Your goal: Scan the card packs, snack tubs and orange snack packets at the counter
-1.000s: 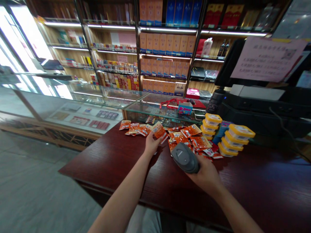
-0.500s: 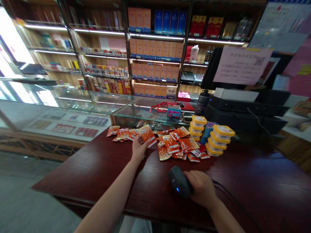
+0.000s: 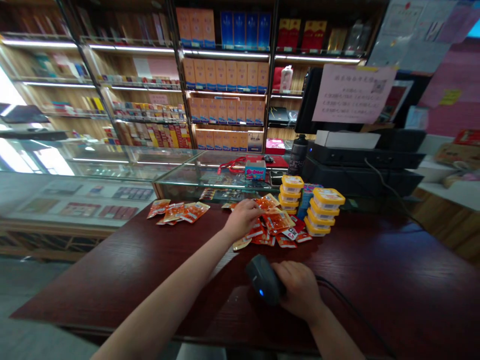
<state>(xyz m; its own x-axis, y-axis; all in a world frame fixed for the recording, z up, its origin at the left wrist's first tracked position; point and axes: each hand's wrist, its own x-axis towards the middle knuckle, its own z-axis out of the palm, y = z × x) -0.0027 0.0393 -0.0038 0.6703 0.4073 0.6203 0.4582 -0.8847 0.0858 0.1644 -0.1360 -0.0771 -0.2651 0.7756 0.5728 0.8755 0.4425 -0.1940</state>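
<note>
My right hand [image 3: 300, 290] is wrapped round a dark barcode scanner [image 3: 263, 280] with a blue light, held low over the table. Its black cable trails off to the right. Further forward, my left hand [image 3: 243, 219] reaches into the larger pile of orange snack packets, its fingers closed at the left edge of one packet [image 3: 278, 221]. That hand covers part of the pile. A smaller group of the same orange packets [image 3: 174, 212] lies apart on the left. Among the pile's packets on the right is a red-and-white one [image 3: 291, 232].
Two stacks of yellow-lidded tubs [image 3: 290, 192] [image 3: 323, 212] stand right of the pile on the dark wooden table [image 3: 168, 280]. Behind are a glass counter [image 3: 210, 172], a black bottle [image 3: 299, 155] and a monitor with a pink paper sheet [image 3: 352, 95]. Stocked shelves line the wall.
My left hand has let go of a packet at the left group and moved right to the larger pile. The scanner stays in my right hand. The view has shifted slightly right.
</note>
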